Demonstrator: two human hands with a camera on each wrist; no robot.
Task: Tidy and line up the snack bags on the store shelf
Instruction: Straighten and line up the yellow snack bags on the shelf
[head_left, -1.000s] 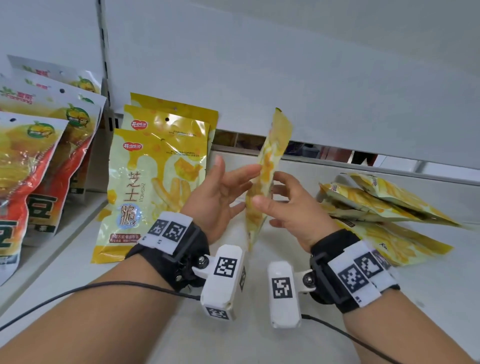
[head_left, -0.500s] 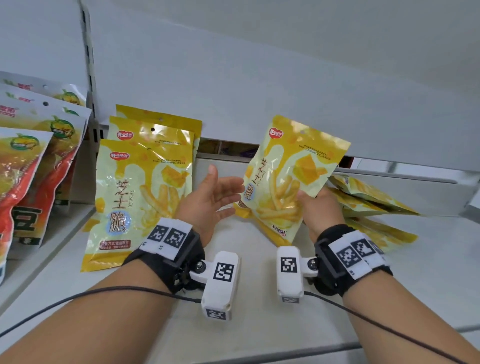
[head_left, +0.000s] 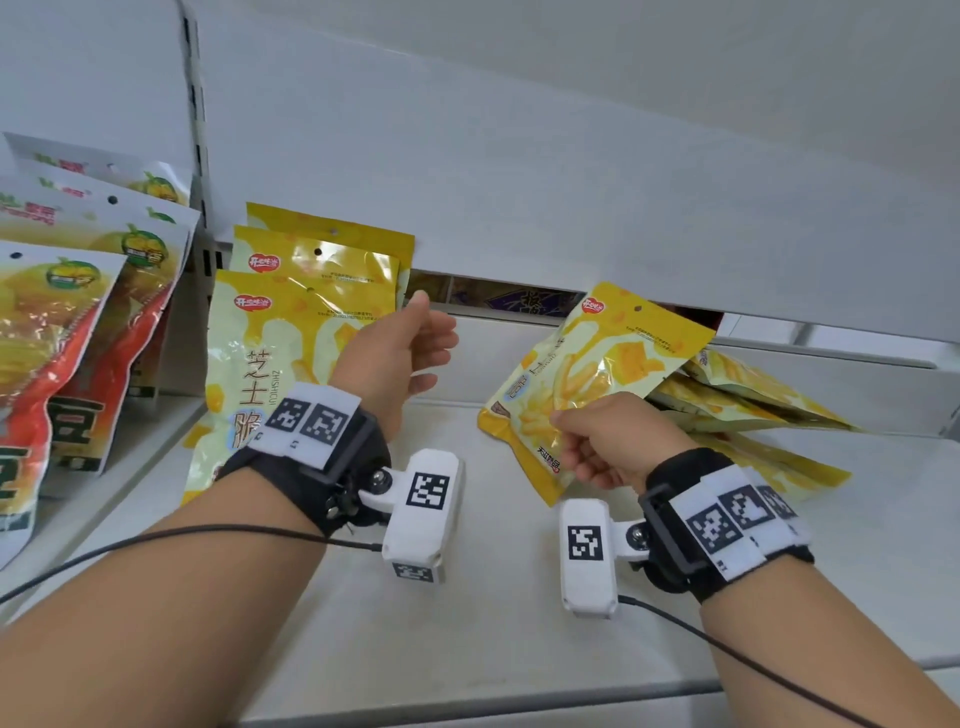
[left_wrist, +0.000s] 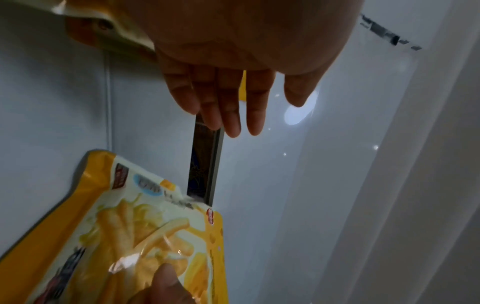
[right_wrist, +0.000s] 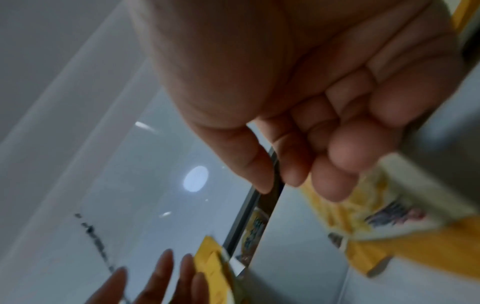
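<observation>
My right hand (head_left: 587, 441) pinches the lower edge of a yellow snack bag (head_left: 597, 374), held tilted above the white shelf (head_left: 467, 597) with its printed front toward me. The same bag (left_wrist: 135, 232) fills the bottom of the left wrist view, and the bag (right_wrist: 384, 207) is blurred in the right wrist view. My left hand (head_left: 410, 353) hovers empty with relaxed fingers (left_wrist: 228, 107), just right of the upright row of yellow bags (head_left: 291, 353). A loose pile of yellow bags (head_left: 737, 405) lies flat behind my right hand.
Red-and-yellow snack bags (head_left: 67, 322) stand on the neighbouring shelf section at the left, past a slotted upright (head_left: 195, 130). The white back panel (head_left: 571, 182) ends above a dark gap (head_left: 509, 299).
The held bag turned from edge-on to face-on, then swung right and tilted as my right hand drew away. My left hand moved left and up toward the upright row.
</observation>
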